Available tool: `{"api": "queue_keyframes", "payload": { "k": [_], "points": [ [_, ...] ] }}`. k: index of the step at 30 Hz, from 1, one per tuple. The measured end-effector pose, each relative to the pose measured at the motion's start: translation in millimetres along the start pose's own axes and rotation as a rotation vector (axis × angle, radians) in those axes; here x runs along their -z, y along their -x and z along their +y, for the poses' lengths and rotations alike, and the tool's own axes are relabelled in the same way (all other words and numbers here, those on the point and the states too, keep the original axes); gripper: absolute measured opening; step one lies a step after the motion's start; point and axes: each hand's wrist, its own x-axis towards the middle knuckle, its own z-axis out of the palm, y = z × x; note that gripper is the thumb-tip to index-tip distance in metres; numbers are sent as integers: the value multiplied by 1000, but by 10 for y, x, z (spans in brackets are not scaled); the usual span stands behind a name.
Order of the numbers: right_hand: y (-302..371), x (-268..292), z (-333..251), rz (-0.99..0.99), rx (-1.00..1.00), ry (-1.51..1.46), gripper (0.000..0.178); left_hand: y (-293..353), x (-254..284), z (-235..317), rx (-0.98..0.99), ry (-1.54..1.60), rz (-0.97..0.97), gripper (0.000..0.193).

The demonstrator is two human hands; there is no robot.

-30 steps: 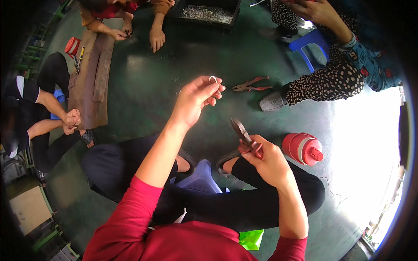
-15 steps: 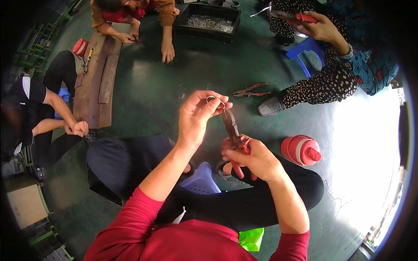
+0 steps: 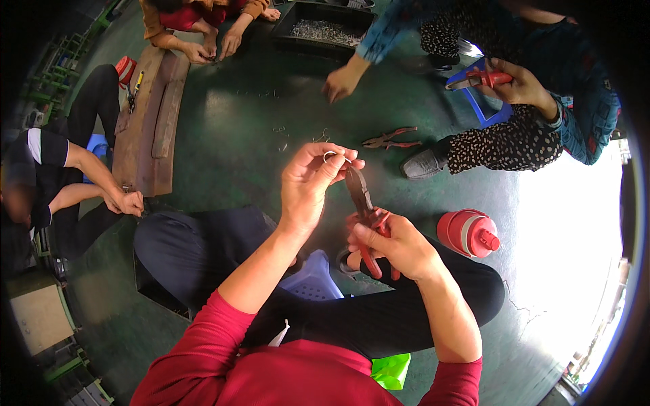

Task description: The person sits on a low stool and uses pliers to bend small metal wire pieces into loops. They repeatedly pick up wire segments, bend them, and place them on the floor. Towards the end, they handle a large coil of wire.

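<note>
While my L hand (image 3: 303, 191) pinches the thin curved wire (image 3: 329, 153) btwn thumb & fingers, my R hand (image 3: 398, 247) is wrapped round the red-handled pliers (image 3: 361, 196). Wire's far & slightly left of the R grip; L is nearer, right on it. Pliers' long axis slants from near right to far left, tips just at the wire's right end; can't tell if they bite it. Re: room, green floor (image 3: 230, 152) runs far of both hands, w/ loose wire bits (image 3: 284, 147) to far left, 2nd pair of pliers (image 3: 391, 137) to far right. Red jug (image 3: 467, 233) stands right of my R hand; co-worker's hand (image 3: 342, 82) hangs farther off.
</note>
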Motion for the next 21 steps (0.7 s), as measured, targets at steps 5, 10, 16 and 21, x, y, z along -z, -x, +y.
{"api": "queue_keyframes", "payload": {
  "k": [5,10,16,21],
  "points": [
    [-20,2,-32,126,-10,65,33,21,96,243,130,-41,-53,20],
    [-40,-12,-61,212,64,200,34,-94,360,679,133,-835,-177,42],
    [-34,-44,-54,200,38,277,31,-144,365,748,93,-1091,-438,52],
    [-2,-46,34,268,117,404,27,-52,329,637,215,-892,-426,54]
  ]
}}
